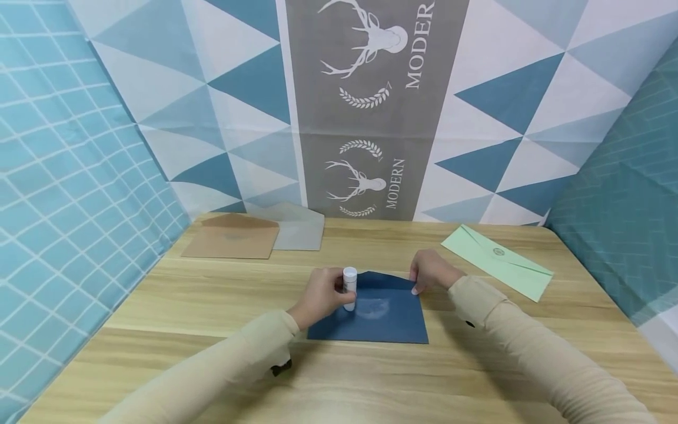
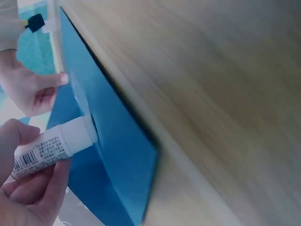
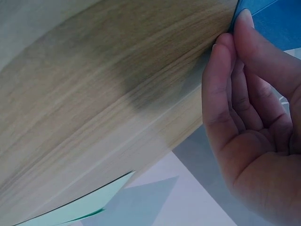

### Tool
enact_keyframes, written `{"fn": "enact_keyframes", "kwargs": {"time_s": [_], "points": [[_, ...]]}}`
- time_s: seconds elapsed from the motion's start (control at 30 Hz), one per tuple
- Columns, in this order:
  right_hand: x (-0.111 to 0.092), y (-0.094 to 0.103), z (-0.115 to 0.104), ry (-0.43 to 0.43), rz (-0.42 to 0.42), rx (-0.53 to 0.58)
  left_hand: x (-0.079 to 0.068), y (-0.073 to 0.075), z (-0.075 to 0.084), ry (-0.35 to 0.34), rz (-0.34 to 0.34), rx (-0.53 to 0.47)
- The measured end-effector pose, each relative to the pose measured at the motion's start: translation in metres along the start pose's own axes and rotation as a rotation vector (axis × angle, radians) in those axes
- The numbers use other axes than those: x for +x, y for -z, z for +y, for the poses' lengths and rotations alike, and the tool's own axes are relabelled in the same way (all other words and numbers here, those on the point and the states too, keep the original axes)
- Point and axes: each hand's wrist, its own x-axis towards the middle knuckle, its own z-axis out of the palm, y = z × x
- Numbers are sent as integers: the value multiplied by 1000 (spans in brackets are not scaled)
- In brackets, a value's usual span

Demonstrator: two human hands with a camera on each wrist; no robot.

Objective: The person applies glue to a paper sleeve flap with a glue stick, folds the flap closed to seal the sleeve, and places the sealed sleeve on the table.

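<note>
A white glue stick [image 1: 349,282] stands nearly upright on the dark blue envelope [image 1: 392,327], gripped by my left hand [image 1: 316,297] between thumb and fingers. In the left wrist view, printed text and a barcode show on the glue stick [image 2: 44,148], and its lower end meets the envelope [image 2: 117,132] close to the flap fold. A whitish smear marks the paper beside it. My right hand [image 1: 431,270] pinches the envelope's right edge near the flap, which lies opened away from me. Thumb and fingertips of that hand [image 3: 254,108] meet at the blue edge in the right wrist view.
At the back left of the wooden table [image 1: 185,306], a brown envelope [image 1: 228,242] partly overlaps a grey envelope [image 1: 299,229]. A light green envelope [image 1: 498,259] with a round seal lies slanted at the back right. Patterned coverings [image 1: 360,129] surround the back and sides.
</note>
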Motion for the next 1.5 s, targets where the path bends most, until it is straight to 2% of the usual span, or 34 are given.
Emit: {"fn": "enact_keyframes", "kwargs": {"time_s": [0.2,0.33,0.4,0.47,0.67,0.83,1.07,1.3,1.5], "points": [[-1,1,0,24,-3,-25,4,1,11,5,43,63],[-1,1,-1,28,1,-56,5,-1,19,-32,50,129],[-1,1,-1,29,4,-59,5,-3,23,-46,43,128],[-1,1,-1,33,7,-63,7,-7,26,-54,15,97],[0,-1,-2,32,2,-72,11,-23,29,-47,-123,-77],[2,-2,-2,33,-2,-70,11,-30,28,-40,-175,-91],[-1,-1,-2,81,39,-66,10,-26,22,-56,-196,-86],[-1,0,-2,81,35,-66,8,-20,19,-54,-195,-61],[-2,0,-2,68,34,-52,2,-15,16,-68,-151,-46]]}}
